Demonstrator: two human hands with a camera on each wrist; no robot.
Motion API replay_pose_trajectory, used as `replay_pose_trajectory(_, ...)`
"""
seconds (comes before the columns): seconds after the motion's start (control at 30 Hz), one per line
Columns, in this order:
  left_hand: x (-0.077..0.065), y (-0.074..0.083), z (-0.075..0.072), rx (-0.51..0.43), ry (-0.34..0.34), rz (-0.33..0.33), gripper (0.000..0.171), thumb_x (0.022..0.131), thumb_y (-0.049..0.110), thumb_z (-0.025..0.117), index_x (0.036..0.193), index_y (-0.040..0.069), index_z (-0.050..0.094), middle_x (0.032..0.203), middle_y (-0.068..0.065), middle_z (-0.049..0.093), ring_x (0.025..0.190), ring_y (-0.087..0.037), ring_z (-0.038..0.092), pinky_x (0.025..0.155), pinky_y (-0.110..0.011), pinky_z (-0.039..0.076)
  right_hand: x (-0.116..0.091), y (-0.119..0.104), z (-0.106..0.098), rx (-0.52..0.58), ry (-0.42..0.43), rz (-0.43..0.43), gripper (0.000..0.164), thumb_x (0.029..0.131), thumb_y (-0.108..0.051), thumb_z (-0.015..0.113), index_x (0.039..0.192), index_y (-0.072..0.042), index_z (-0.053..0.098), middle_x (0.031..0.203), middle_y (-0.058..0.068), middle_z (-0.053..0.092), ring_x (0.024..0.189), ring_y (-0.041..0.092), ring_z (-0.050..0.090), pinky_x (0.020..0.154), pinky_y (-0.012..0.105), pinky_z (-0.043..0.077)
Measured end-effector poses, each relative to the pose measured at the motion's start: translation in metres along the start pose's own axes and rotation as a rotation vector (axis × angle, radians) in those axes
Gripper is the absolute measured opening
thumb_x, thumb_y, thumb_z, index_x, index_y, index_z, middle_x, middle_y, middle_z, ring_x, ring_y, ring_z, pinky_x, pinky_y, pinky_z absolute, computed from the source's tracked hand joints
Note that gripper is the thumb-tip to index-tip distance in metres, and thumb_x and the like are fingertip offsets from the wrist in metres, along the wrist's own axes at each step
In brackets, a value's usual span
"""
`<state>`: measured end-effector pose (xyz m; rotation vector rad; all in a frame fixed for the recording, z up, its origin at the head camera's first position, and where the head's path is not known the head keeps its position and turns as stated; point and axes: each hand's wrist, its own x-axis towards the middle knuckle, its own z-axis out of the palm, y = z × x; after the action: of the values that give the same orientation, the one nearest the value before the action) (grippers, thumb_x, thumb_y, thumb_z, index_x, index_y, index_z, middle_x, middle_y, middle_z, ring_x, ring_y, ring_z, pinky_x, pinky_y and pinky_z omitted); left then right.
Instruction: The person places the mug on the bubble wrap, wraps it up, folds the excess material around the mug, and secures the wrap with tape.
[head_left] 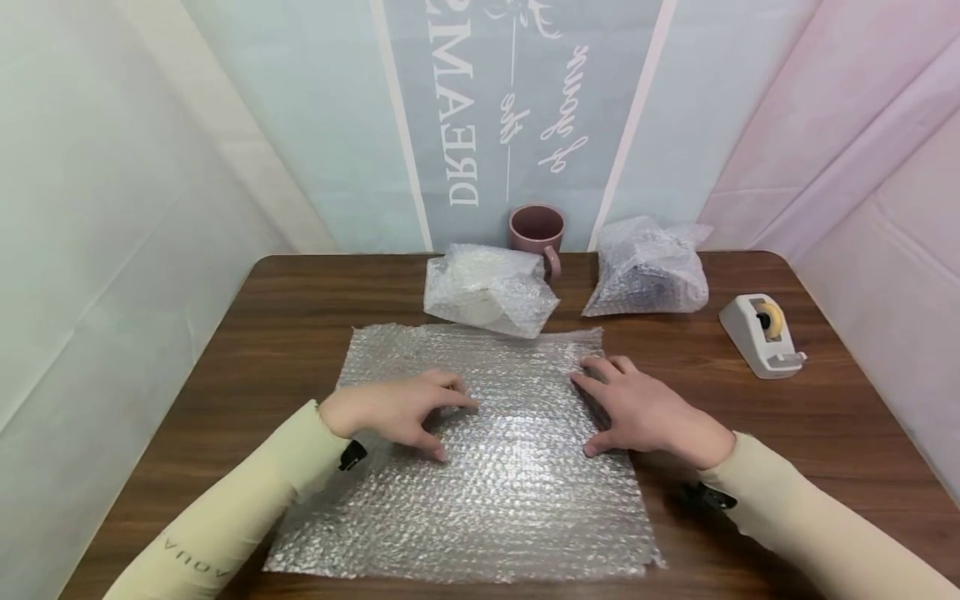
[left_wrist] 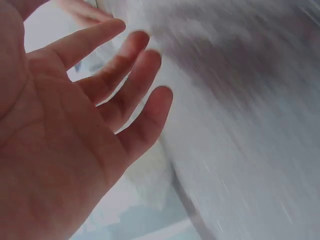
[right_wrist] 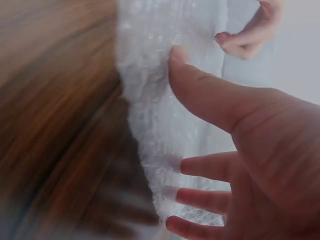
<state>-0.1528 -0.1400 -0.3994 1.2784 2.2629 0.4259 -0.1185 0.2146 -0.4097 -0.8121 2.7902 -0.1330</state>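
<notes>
A sheet of clear bubble wrap (head_left: 510, 508) lies flat on the dark wood table. Over its left half is my left hand (head_left: 401, 408), fingers loosely bent and spread, holding nothing. The left wrist view shows that palm bare, with the blurred sheet beside the fingertips. At the sheet's right edge, my right hand (head_left: 637, 408) has its thumb and fingers apart. In the right wrist view, the thumb and fingertips (right_wrist: 187, 200) are at the bubble wrap's edge (right_wrist: 145, 115), and nothing is pinched between them. Whether they press on it, I cannot tell.
Behind the sheet, a bubble-wrapped bundle (head_left: 487, 287) sits in front of a mauve mug (head_left: 536, 242). Another wrapped bundle (head_left: 648, 271) stands to the right. A white tape dispenser (head_left: 761, 337) is near the right edge of the table (head_left: 285, 333). Cloth hangs behind and on both sides.
</notes>
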Motion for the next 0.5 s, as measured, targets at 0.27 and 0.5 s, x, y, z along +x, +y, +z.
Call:
replay_pose_trajectory(0.27, -0.026, -0.021, -0.002, 0.01, 0.051, -0.133, 0.098, 0.074, 0.043, 0.087, 0.154, 0.014, 0.039, 0.163, -0.013, 0.017, 0.147, -0.037, 0.015, 0.11, -0.057, 0.031, -0.028, 0.031, -0.004, 0.042, -0.003, 0.044, 0.103, 0.067, -0.056, 0.086, 0.148, -0.006, 0.047, 0.156, 0.017, 0.031, 0.135, 0.049, 0.03, 0.084, 0.054, 0.051)
replay_pose_trajectory(0.5, -0.03, -0.035, 0.006, 0.036, 0.059, -0.123, 0.117, 0.067, 0.055, 0.087, 0.158, 0.009, 0.028, 0.166, -0.014, 0.004, 0.15, -0.037, 0.002, 0.116, -0.059, 0.019, -0.045, 0.058, -0.003, 0.1, -0.005, 0.096, 0.106, 0.062, -0.053, 0.088, 0.147, -0.004, 0.049, 0.156, 0.019, 0.029, 0.133, 0.056, 0.027, 0.082, 0.057, 0.05)
